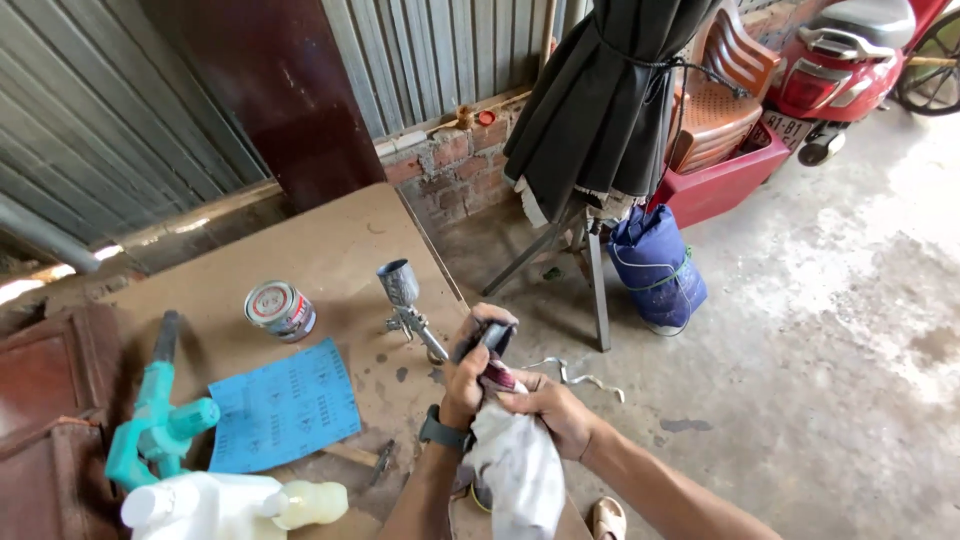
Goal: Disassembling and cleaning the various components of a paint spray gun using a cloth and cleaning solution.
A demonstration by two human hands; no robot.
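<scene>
Here, closest to me, my left hand is wrapped around a small dark tool, fingers closed on its body so the top end sticks up clear of my fist; I cannot tell exactly what the tool is. My right hand is pinched shut on a white rag, pressing a fold of it against the lower part of the tool, while the rest of the rag hangs loose below both hands. A watch sits on the left wrist.

Both hands hover over the near edge of the worktable, I judge so that anything dripping falls away from the board. Just beyond the tool a spray gun stands on the table with its metal cup up, near enough to reach. Left of it lies a small paint tin on its side, then a blue sheet of sandpaper lying flat, a teal power tool and a white plastic bottle at the near corner.

Farther off, a folded black umbrella on a stand, a blue bag, a stack of brown plastic chairs and a red scooter sit against the corrugated wall.
</scene>
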